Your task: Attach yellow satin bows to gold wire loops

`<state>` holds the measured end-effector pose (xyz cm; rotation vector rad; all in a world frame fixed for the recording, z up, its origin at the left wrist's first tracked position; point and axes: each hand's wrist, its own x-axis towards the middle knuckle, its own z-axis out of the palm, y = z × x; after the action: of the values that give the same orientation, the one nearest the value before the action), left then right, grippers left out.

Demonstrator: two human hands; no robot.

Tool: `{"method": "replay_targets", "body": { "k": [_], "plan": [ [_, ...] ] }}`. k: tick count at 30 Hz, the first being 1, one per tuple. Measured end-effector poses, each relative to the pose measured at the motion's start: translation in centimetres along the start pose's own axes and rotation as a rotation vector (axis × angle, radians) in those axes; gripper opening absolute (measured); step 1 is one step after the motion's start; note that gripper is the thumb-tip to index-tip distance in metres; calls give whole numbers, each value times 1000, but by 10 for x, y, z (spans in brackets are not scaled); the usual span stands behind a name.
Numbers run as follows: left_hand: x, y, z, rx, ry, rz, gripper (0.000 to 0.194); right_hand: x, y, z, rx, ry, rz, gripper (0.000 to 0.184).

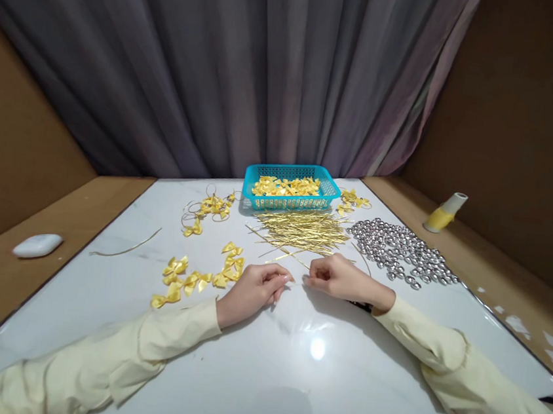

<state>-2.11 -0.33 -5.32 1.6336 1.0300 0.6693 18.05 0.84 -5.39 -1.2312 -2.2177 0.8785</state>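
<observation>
"Hands facing each other over the white tabletop (239, 374), and from my remote seat I've got both in view!"

"What's the left one doing?"

"Left hand (250, 291) is pinched, thumb to fingers, right by the middle. Right hand (342, 280) is curled, its fingertips closed and pointing at the left's. There's a narrow gap between them, and I can't tell whether either grips something small."

"And the yellow bows?"

"Loose yellow bows (233, 267) lie in an uneven line just beside the left hand, and more bows (286, 187) fill the blue basket (297, 202) at the far edge!"

"Any with wire on them?"

"Looped bows (213, 207), left of the basket, and a smaller looped cluster (353, 202) just to its right."

"Centre table?"

"Gold twist ties (304, 229), a big messy heap, right in front of the basket and just beyond the hands! One single tie (126, 247) curves off on its own at the left."

"And that sparkle on the right?"

"Silver beads (400, 250), spread beyond the right forearm. Past them, on the brown surface (486, 282), I see a yellow-and-white cone (443, 215), slightly tilted."
</observation>
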Motion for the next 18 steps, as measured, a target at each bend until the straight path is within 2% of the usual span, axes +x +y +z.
{"method": "replay_targets", "body": {
  "k": [4,6,8,11,14,16,18],
  "plan": [
    [2,-2,-1,-45,16,-26,27,-1,7,-7,-201,199,78,11],
    [2,-2,-1,-61,11,-34,28,-1,7,-10,-218,299,111,8],
    [2,-2,-1,-69,6,-38,29,-1,3,-10,-131,325,62,7],
    [2,-2,-1,-72,-9,-27,29,-1,-3,-1,184,175,-106,34],
    [1,0,-1,-86,-37,-30,30,0,-6,13,401,-6,-163,53],
    [1,1,-2,-97,-53,-36,30,0,-4,17,444,-67,-140,49],
    [2,3,-5,-102,-66,-31,29,-1,-2,14,418,-82,-100,30]
  ]
}}
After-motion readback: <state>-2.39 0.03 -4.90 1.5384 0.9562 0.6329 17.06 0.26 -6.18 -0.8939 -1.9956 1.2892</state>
